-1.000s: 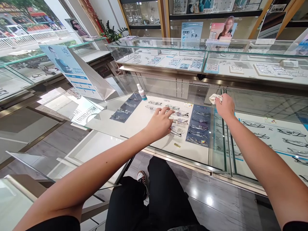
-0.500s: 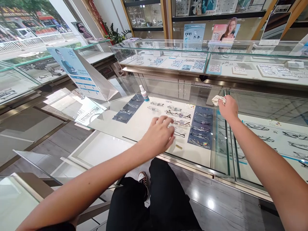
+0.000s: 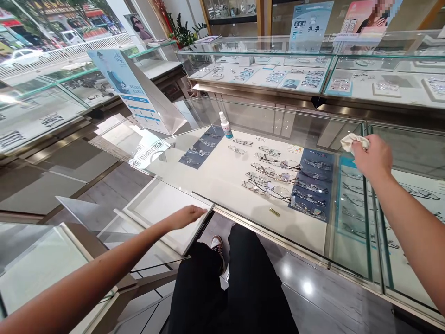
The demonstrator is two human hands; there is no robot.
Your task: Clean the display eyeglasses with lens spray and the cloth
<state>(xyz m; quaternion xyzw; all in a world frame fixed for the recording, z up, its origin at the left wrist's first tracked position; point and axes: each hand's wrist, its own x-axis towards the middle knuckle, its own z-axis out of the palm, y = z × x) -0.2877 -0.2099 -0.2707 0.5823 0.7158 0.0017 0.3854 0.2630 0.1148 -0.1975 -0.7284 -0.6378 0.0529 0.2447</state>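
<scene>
Glass display case (image 3: 215, 185) as landmark: flat transparent top, thin greenish edges, metal-trimmed near rim running down to the right. Near-left corner of the case open, with bare white shelf and grey floor below; wide bare stretch of white lining between that corner and the eyeglass frames (image 3: 269, 178).

Left hand (image 3: 186, 216) low at the case's near-left corner, arm stretched forward, palm down, fingers straight and together, flat, gripping nothing, fingertips at the edge of the glass pane there. Right hand (image 3: 371, 157) far across the case at its right side, over the seam with the next pane, arm extended, fingers curled round a crumpled white cloth (image 3: 352, 141), soft and wrinkled, bunched ahead of the knuckles on the glass top.

Inside the case: thin metal-rimmed frames in rows near the middle, more on a dark blue mat (image 3: 313, 185) just right of them. Small white spray bottle (image 3: 225, 125) with blue label upright on the case's far edge. Slanted triangular sign stand (image 3: 139, 93) at its far-left corner.
</scene>
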